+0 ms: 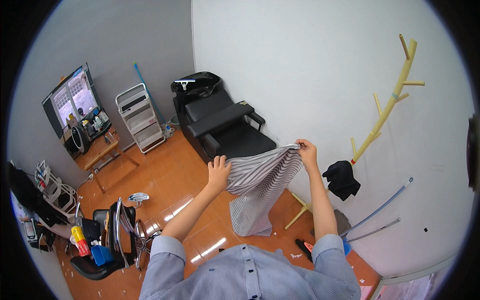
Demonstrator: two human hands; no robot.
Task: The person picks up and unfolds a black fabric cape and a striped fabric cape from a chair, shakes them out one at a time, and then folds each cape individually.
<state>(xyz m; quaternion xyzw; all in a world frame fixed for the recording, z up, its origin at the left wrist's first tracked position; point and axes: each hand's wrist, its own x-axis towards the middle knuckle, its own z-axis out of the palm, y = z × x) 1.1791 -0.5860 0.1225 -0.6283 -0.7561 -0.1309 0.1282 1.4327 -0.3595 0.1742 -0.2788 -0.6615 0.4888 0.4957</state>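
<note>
Two bare hands, one left hand [219, 175] and one right hand [308, 154], and one striped cloth [250, 215]. The room has one black shampoo chair [245, 143] with one basin [206, 86], one black swivel chair [91, 271], one white trolley [150, 138] with three shelves, one wall mirror [75, 95] and one wooden table [100, 156]. Also counted: one yellow coat stand [384, 114], one black cloth [342, 181], one blue container [102, 255], one red-and-yellow bottle [80, 241] and, at right, two long handles [378, 209].

Wash chair [207, 109] stands beside white wall [300, 65]. Left of chair: trolley [142, 121], then mirror [75, 97], grey wall [145, 35] behind. Right: yellow stand [381, 117]. Underneath: glossy orange floor [167, 172].
</note>
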